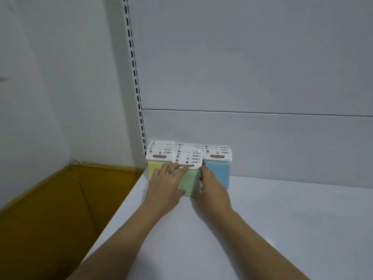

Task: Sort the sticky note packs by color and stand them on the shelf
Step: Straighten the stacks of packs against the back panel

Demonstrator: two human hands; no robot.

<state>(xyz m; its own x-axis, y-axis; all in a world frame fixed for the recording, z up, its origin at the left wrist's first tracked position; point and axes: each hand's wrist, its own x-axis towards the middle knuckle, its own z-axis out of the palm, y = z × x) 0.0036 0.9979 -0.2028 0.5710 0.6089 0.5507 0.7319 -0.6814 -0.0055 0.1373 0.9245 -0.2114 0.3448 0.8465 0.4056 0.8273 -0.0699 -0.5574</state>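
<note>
Three rows of sticky note packs stand upright at the back left of the white shelf, each pack with a white header card. The yellow row is on the left, the green row in the middle, the blue row on the right. My left hand lies on the left side and front of the front green pack, partly covering the yellow row. My right hand presses the green pack's right side. Both hands clasp that front green pack between them.
A slotted upright rail runs up the shelf's back left corner. The grey back panel rises behind the packs. Left of the shelf edge lies a yellow-brown floor and a white wall.
</note>
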